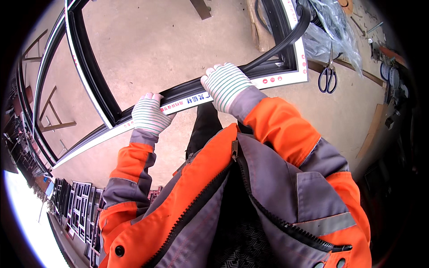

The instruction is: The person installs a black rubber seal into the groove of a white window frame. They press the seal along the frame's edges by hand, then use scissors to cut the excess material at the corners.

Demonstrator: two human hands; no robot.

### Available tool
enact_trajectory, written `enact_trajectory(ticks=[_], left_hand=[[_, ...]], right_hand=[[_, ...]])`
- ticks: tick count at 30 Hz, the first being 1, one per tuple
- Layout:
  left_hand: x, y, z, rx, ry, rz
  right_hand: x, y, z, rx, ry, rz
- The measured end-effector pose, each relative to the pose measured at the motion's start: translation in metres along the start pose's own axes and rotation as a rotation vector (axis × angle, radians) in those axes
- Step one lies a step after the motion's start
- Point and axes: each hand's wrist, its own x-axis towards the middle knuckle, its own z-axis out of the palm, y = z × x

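Note:
Both my hands wear white gloves with green stripes. My left hand (150, 114) presses down on the near rail of a large window frame (96, 134), white outside and black inside. My right hand (225, 85) sits on the same rail further right, fingers curled over a black rubber sealing strip (272, 53). The strip rises from under that hand and curves up past the frame's right corner (300, 71). My orange and grey jacket fills the lower part of the view.
Black-handled scissors (328, 77) lie on the concrete floor right of the frame. A clear plastic bag (333, 27) and small tools sit at the top right. Stacked dark frames (76, 210) stand at the lower left. Wooden trestles (49, 120) show through the frame.

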Motion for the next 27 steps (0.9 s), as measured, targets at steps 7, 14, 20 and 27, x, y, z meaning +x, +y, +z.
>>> enact_trajectory(ticks=[7, 14, 20, 27], left_hand=[[-0.017, 0.011, 0.005, 0.109, 0.021, -0.190], [-0.009, 0.012, 0.005, 0.130, -0.064, -0.229], [-0.007, 0.018, 0.000, 0.127, -0.097, -0.249], [-0.008, 0.013, 0.000, 0.087, -0.074, -0.217]], right_hand=[[-0.013, 0.024, 0.010, -0.021, 0.067, -0.071], [-0.032, 0.061, 0.021, -0.100, 0.179, -0.106], [-0.085, 0.087, 0.017, 0.067, 0.584, -0.193], [-0.183, 0.147, 0.005, 0.107, 1.009, 0.215]])
